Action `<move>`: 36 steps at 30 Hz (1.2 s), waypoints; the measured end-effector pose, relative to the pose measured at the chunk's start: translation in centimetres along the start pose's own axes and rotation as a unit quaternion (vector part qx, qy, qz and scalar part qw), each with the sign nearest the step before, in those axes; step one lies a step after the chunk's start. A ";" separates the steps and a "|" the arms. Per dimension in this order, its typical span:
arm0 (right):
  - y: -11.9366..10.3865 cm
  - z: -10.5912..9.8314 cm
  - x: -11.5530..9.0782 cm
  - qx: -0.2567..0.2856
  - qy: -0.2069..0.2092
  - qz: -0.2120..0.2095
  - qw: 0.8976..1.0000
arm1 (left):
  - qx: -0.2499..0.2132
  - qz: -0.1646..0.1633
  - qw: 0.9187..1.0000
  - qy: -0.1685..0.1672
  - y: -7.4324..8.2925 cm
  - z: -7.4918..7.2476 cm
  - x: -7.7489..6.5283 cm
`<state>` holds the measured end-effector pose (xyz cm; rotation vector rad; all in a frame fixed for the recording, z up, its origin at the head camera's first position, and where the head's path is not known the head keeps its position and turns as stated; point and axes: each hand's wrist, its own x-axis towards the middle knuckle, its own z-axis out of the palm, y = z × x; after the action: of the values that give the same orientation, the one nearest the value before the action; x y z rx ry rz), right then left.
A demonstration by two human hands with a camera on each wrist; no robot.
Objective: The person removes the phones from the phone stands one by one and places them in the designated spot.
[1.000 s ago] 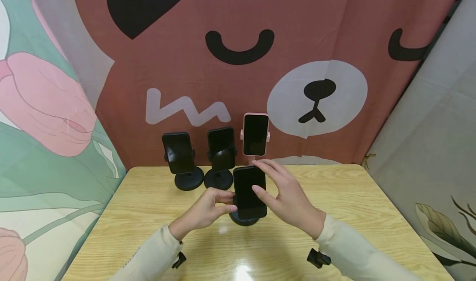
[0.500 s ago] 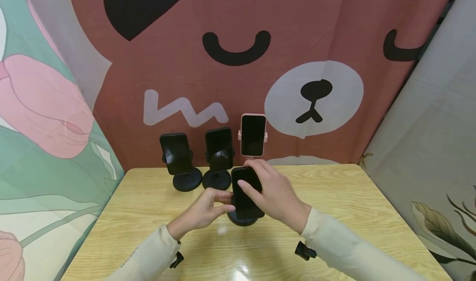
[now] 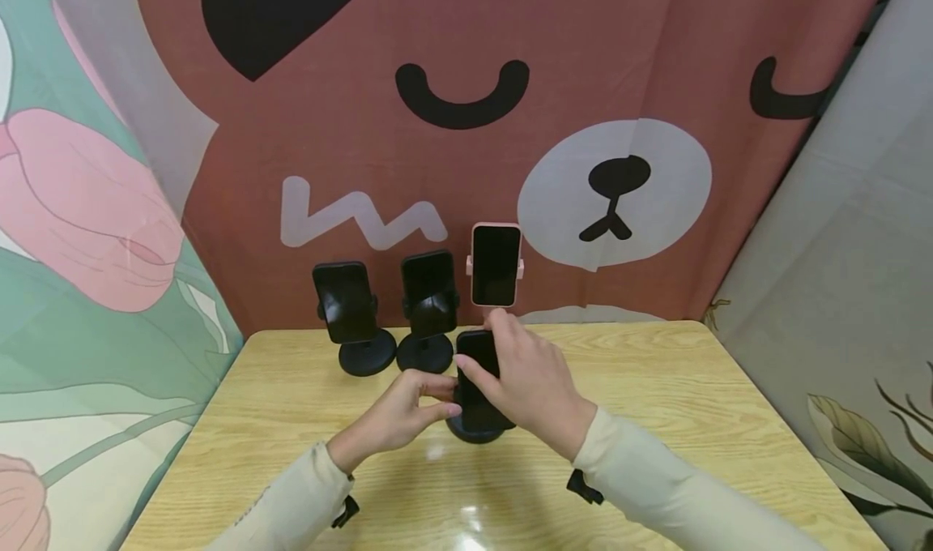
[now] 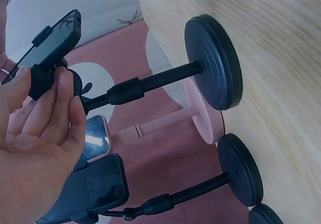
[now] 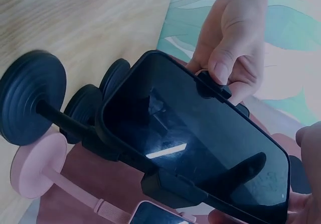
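A black phone (image 3: 477, 405) sits tilted in the clamp of a black phone stand, whose round base (image 3: 466, 433) rests on the table. My left hand (image 3: 397, 415) pinches the clamp arm (image 5: 214, 86) at the phone's left side between thumb and fingers. Over the upper right part of the phone, my right hand (image 3: 535, 377) grips, its thumb lying across the screen side and fingers bent round the top end. The right wrist view shows the screen dark, with a reflection of the thumb. The opposite clamp arm (image 5: 173, 186) lies against the other long side.
Behind on the wooden table (image 3: 306, 421) stand two more black stands with a left phone (image 3: 346, 301) and a middle phone (image 3: 430, 292). A pink stand holds a pink-edged phone (image 3: 496, 265) close beyond my right hand. A bear-print curtain (image 3: 350, 146) hangs at the back edge.
My right hand has moved left over the phone, its thumb crossing the screen to near the left edge and its fingers closing round the top. The left hand stays at the clamp.
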<state>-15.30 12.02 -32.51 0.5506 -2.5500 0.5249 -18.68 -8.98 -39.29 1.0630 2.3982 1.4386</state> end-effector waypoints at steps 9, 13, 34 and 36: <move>0.4 0.5 0.3 0.003 0.010 0.011 1.000 | -0.006 0.001 1.000 -0.006 0.2 0.0 0.1; 0.4 0.8 0.6 -0.003 0.016 0.018 1.000 | -0.010 0.000 1.000 -0.007 0.4 0.0 0.2; 0.0 1.4 1.3 -0.046 0.020 0.038 0.998 | -0.001 -0.002 1.000 0.000 0.1 -0.1 0.1; 0.0 1.5 1.3 -0.076 0.035 0.018 0.996 | 0.002 -0.004 1.000 0.000 0.2 -0.1 0.1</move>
<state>-16.93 10.92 -33.07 0.4260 -2.5116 0.3527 -18.70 -8.96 -39.07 1.0535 2.4038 1.4328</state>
